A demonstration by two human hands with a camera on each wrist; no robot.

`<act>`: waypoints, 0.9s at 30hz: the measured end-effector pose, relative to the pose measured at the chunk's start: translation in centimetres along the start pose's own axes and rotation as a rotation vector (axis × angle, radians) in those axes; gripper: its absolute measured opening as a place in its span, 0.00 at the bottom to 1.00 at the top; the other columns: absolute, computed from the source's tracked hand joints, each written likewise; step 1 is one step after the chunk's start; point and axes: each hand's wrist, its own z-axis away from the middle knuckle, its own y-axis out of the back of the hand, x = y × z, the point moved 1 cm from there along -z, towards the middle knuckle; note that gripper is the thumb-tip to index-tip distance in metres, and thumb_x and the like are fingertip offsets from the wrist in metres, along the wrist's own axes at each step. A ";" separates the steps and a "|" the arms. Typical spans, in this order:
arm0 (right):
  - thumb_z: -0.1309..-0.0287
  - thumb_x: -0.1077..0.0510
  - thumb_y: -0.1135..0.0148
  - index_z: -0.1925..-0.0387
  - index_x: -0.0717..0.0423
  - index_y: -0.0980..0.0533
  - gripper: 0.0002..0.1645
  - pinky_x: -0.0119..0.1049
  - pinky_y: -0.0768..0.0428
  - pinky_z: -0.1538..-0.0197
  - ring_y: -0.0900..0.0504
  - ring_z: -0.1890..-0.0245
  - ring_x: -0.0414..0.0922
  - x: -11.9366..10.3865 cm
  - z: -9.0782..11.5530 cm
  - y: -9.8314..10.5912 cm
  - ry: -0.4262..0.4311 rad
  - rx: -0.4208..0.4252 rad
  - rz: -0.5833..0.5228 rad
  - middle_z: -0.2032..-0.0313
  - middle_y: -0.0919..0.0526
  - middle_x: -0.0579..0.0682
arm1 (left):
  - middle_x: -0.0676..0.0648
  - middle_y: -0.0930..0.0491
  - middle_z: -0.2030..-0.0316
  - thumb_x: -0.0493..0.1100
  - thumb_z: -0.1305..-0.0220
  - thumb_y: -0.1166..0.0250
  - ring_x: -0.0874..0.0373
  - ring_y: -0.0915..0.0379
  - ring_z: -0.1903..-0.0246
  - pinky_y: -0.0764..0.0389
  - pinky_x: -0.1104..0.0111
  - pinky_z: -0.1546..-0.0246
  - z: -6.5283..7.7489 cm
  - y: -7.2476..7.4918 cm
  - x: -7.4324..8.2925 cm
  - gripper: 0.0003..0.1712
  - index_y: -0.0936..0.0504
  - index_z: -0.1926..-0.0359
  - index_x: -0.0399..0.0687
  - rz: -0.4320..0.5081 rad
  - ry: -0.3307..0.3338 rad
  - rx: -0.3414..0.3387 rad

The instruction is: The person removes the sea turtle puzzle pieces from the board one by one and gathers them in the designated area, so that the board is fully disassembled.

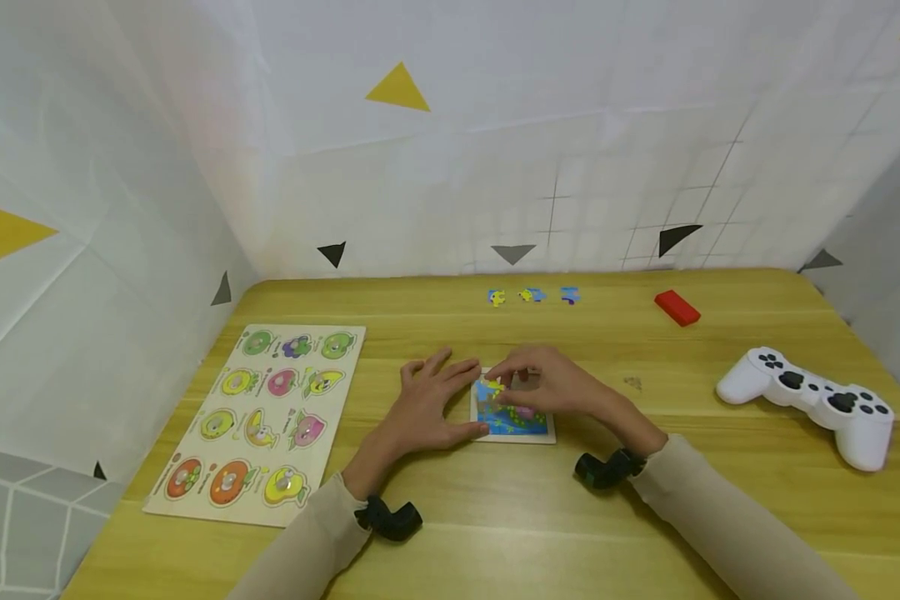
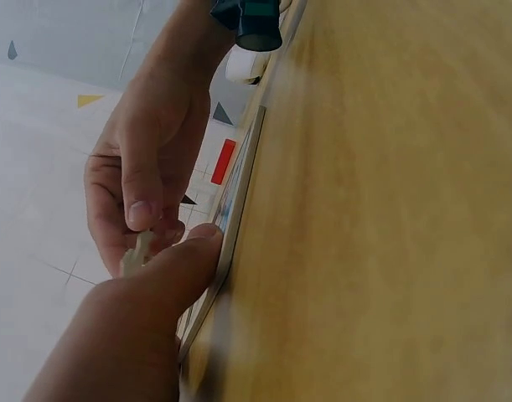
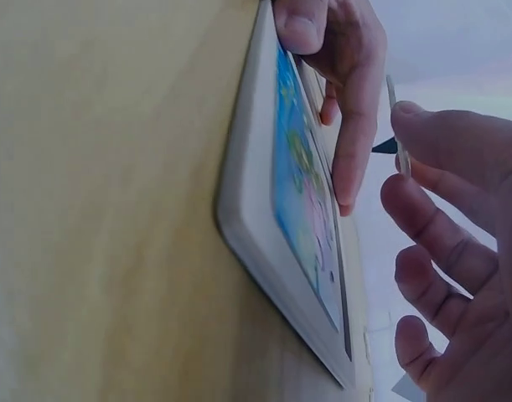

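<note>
A small jigsaw puzzle (image 1: 521, 427) in a pale frame lies on the table, its picture mostly blue with green and pink. My left hand (image 1: 435, 408) is spread at its left side, the thumb touching the near-left edge and a finger reaching along the far edge. Above the puzzle, my right hand (image 1: 551, 383) pinches a thin puzzle piece (image 2: 137, 253) between thumb and index finger. In the right wrist view this piece (image 3: 404, 159) is seen edge-on, apart from the puzzle, while the other fingers curl loosely.
Three loose puzzle pieces (image 1: 532, 295) lie along the table's back. A fruit peg board (image 1: 330, 454) stands at left. At right are a red block (image 1: 677, 307) and a white game controller (image 1: 810, 396). White cloth walls (image 1: 450, 192) enclose the table (image 1: 495, 525).
</note>
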 end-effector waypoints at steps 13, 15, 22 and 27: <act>0.42 0.59 0.25 0.50 0.50 0.13 0.17 0.38 0.26 0.62 0.27 0.67 0.42 1.1 0.2 1.8 0.059 0.124 -0.010 0.68 0.17 0.42 | 0.54 0.34 0.27 0.74 0.43 0.36 0.44 0.53 0.21 0.49 0.43 0.33 -0.1 -0.1 0.0 0.50 0.31 0.25 0.56 0.021 0.012 -0.015; 0.43 0.59 0.25 0.50 0.50 0.13 0.17 0.39 0.26 0.62 0.27 0.67 0.44 1.3 0.2 2.1 0.048 0.139 -0.006 0.68 0.17 0.42 | 0.54 0.33 0.27 0.75 0.42 0.37 0.45 0.53 0.21 0.49 0.43 0.33 -0.1 -0.1 0.0 0.50 0.31 0.25 0.57 0.017 0.016 -0.022; 0.42 0.58 0.25 0.49 0.51 0.14 0.18 0.36 0.27 0.61 0.26 0.66 0.44 2.3 0.3 2.9 -0.015 0.171 0.016 0.67 0.17 0.43 | 0.53 0.32 0.28 0.75 0.42 0.38 0.46 0.52 0.22 0.48 0.43 0.33 -0.1 -0.2 -0.1 0.49 0.31 0.25 0.57 0.008 0.015 -0.026; 0.40 0.58 0.27 0.48 0.50 0.15 0.17 0.33 0.27 0.64 0.26 0.66 0.44 3.2 0.1 3.2 -0.054 0.185 0.029 0.66 0.16 0.44 | 0.54 0.33 0.28 0.75 0.42 0.38 0.46 0.52 0.22 0.48 0.42 0.33 -0.1 -0.2 -0.1 0.49 0.31 0.25 0.57 0.007 0.019 -0.028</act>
